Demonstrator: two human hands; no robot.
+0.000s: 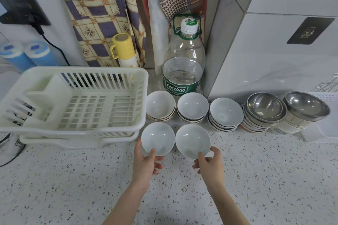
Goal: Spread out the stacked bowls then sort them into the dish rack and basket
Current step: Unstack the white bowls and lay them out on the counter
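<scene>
My left hand [146,162] grips the near rim of a white bowl [157,137], thumb inside it. My right hand [210,164] grips the near rim of a second white bowl [192,139] the same way. Both bowls sit side by side low over the speckled counter; I cannot tell whether they touch it. Behind them stand three stacks of white bowls [160,105] [192,106] [225,113]. Further right are two stacks topped by steel bowls [264,106] [307,105]. The white dish rack [76,100] stands empty at the left. A white basket [323,133] shows at the right edge.
A large water bottle [183,63] stands behind the bowl stacks, a yellow flask [124,51] behind the rack. A black cable [11,153] trails on the counter at the left. Bare speckled counter [73,188] lies in front of my hands.
</scene>
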